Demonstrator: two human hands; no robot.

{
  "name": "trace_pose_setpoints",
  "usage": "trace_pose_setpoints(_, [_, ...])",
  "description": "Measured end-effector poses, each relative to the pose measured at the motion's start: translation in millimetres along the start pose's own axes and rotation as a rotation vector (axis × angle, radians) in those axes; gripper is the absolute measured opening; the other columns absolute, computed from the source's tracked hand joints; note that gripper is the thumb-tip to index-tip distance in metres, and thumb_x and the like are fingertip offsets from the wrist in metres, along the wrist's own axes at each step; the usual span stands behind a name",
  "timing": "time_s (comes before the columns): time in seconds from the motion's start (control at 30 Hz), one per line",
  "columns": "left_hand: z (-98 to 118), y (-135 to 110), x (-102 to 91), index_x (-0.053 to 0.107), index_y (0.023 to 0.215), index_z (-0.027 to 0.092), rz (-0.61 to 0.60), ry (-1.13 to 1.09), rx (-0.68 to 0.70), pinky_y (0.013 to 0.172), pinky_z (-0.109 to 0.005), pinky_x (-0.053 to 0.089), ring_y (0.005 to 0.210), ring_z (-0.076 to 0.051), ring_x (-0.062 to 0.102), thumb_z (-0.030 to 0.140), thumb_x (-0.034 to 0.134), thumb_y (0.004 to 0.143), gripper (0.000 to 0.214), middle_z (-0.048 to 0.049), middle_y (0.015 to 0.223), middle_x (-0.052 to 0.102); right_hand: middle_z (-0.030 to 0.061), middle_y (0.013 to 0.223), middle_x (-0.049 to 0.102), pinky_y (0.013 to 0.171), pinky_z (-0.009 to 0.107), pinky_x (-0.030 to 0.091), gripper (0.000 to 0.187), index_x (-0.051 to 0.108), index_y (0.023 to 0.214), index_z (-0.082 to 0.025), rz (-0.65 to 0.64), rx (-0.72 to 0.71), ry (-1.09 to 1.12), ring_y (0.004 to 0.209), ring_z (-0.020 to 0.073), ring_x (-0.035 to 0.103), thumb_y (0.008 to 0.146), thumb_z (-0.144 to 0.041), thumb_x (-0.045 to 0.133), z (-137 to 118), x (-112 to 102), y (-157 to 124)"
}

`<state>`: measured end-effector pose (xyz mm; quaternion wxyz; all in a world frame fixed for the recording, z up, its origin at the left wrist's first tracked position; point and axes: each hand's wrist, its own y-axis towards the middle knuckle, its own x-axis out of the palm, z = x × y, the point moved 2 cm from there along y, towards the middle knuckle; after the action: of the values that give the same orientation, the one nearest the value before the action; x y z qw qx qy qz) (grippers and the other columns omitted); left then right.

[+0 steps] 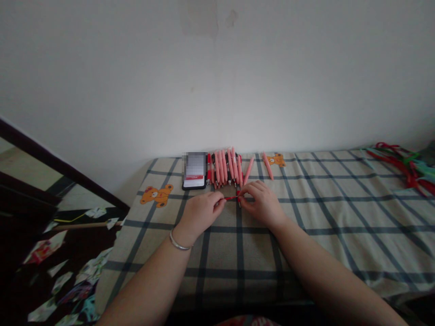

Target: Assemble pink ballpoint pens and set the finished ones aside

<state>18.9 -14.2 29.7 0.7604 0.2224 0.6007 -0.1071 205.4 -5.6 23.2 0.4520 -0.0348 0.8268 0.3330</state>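
No readable text, label or number anywhere; phone (194,170) screen too blurred for reading.

phone (194,170) lies flat on checked cloth (340,226), at the back near the wall (217,68). bear print (156,195) near cloth's left edge, second bear (277,159) at the back. red and green strips (404,167) piled far right. paper scraps (57,271) and a stick (84,225) on dark floor (16,296), left.
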Motion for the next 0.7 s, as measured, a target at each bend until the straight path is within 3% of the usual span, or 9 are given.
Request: trace_pose_setpoints(0.7, [0.3,0.0,3.2,0.061,0.089,0.022,-0.019,0.015,0.013,0.057,-0.025,0.034,0.071,-0.016,0.059,0.036,0.038,0.091,0.026,-0.0018,0.080,0.065,0.0059,0.086,0.063,0.075,0.032,0.044,0.009,0.060,0.085,-0.020,-0.109,-0.163,-0.174,0.084,0.0204,0.052,0.085,-0.020,0.052,-8.5,0.2,0.8])
